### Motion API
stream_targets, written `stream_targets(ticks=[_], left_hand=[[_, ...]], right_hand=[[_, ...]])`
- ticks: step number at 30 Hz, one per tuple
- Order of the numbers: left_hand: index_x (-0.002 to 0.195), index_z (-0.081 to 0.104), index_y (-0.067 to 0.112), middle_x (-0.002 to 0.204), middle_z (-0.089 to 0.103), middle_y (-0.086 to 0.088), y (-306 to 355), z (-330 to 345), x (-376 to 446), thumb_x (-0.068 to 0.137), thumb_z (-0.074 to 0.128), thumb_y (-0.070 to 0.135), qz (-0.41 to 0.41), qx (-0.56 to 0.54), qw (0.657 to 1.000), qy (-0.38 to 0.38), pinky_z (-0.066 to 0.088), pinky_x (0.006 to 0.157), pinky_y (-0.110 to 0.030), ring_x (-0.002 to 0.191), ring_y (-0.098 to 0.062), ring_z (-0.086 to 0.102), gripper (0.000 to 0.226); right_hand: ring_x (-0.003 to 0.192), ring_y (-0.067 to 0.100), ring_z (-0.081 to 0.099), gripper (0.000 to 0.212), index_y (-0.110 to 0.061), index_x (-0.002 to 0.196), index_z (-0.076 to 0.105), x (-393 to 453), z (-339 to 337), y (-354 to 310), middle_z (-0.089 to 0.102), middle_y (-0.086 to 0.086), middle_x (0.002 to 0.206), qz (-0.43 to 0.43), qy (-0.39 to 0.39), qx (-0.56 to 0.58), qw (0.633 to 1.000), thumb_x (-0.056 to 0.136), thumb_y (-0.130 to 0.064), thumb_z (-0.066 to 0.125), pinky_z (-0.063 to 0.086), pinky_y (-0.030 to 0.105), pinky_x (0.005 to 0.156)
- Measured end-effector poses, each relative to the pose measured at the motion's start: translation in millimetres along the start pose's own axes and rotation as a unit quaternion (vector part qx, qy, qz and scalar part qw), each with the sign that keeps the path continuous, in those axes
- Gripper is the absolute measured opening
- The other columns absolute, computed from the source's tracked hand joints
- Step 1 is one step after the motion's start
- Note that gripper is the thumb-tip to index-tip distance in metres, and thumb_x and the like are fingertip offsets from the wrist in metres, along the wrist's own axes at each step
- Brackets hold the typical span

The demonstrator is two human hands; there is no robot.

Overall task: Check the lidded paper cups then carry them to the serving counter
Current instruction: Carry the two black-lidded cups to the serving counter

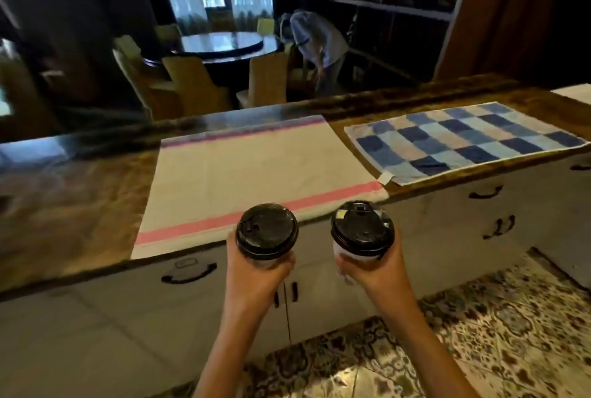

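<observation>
- Black plastic lids top both paper cups, and each grip is wrapped round a cup's wall just under its lid: the left hand (256,272) holds the left cup (267,231), the right hand (372,269) holds the right cup (362,231), fingers curled round the pale sides.
- Both cups stand upright, long axis vertical, lids level and seated all the way round as far as this view shows; they are side by side with a gap between them, not touching.
- The cups hang in the air just short of the near edge of the counter (80,186), above the cabinet fronts below it.
- The relation that matters for setting them down: the counter lies ahead of and slightly below the cups, and the nearest landing spot is the white towel with pink stripes (256,170), straight ahead of both hands.
- The left cup sits in front of that towel's near pink stripe; the right cup is near the towel's right corner, so neither hand is clearly closer, I judge.
- Further right lies a blue checked cloth (463,138), apart from the striped towel.
- Beyond the counter, a round dining table (224,42) with chairs, and a person (315,42) bending over near it.
- Hidden: the lower cup walls and bases are behind the hands, the contents cannot be seen, and small lid details are blurred.
</observation>
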State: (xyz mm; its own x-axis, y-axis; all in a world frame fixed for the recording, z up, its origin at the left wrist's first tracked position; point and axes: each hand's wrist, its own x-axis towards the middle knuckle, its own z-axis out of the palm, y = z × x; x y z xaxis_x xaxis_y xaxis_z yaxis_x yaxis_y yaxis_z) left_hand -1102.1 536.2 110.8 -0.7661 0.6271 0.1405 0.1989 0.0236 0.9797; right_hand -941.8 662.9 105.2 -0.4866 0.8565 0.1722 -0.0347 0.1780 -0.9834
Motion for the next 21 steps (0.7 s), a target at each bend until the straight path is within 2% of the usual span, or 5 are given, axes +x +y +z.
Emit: stream_targets(ticks=[4, 7, 11, 17, 21], left_hand=[[0.132, 0.039, 0.03, 0.118, 0.057, 0.015, -7.1, -0.5, 47.9, 0.073, 0.088, 0.007, -0.014, -0.001, 0.998, 0.064, 0.046, 0.07, 0.0, 0.098, 0.019, 0.056, 0.08], [0.137, 0.038, 0.033, 0.121, 0.056, 0.018, -6.3, -7.9, 76.4, 0.073, 0.088, 0.013, -0.015, 0.004, 0.993, 0.12, 0.047, 0.073, -0.007, 0.104, 0.012, 0.056, 0.084], [0.134, 0.038, 0.032, 0.115, 0.055, 0.018, -12.8, -21.9, 119.0, 0.075, 0.085, 0.003, -0.024, 0.005, 0.985, 0.173, 0.049, 0.065, -0.004, 0.091, 0.024, 0.057, 0.08], [0.132, 0.035, 0.038, 0.115, 0.051, 0.027, -29.5, -54.6, 196.0, 0.074, 0.085, 0.005, -0.039, 0.008, 0.979, 0.198, 0.044, 0.077, -0.007, 0.099, 0.015, 0.054, 0.083], [0.129, 0.038, 0.034, 0.115, 0.052, 0.024, -54.3, -86.9, 264.1, 0.074, 0.086, 0.006, -0.033, 0.037, 0.977, 0.208, 0.043, 0.074, 0.001, 0.103, 0.008, 0.054, 0.078]], right_hand=[[0.119, -0.006, 0.056, 0.086, -0.035, 0.133, 0.037, 63.3, 29.7, 15.7, 0.054, -0.011, 0.131, -0.012, -0.062, 0.021, 0.998, 0.07, 0.001, 0.084, 0.054, 0.014, 0.09], [0.11, -0.021, 0.052, 0.089, -0.046, 0.13, 0.034, 106.5, 56.9, 15.3, 0.049, -0.025, 0.127, -0.02, -0.098, 0.026, 0.995, 0.07, -0.005, 0.086, 0.052, 0.01, 0.087], [0.11, -0.023, 0.051, 0.089, -0.043, 0.131, 0.033, 156.7, 92.0, 17.7, 0.049, -0.023, 0.128, -0.022, -0.139, 0.039, 0.989, 0.07, -0.004, 0.086, 0.049, 0.006, 0.087], [0.115, -0.003, 0.056, 0.087, -0.028, 0.137, 0.035, 228.4, 160.6, 29.1, 0.052, -0.012, 0.13, -0.011, -0.152, 0.046, 0.987, 0.071, -0.003, 0.085, 0.055, 0.019, 0.093], [0.109, -0.014, 0.055, 0.085, -0.026, 0.135, 0.034, 274.5, 217.0, 38.1, 0.051, -0.021, 0.125, -0.015, -0.143, 0.036, 0.989, 0.071, 0.0, 0.084, 0.051, 0.01, 0.092]])
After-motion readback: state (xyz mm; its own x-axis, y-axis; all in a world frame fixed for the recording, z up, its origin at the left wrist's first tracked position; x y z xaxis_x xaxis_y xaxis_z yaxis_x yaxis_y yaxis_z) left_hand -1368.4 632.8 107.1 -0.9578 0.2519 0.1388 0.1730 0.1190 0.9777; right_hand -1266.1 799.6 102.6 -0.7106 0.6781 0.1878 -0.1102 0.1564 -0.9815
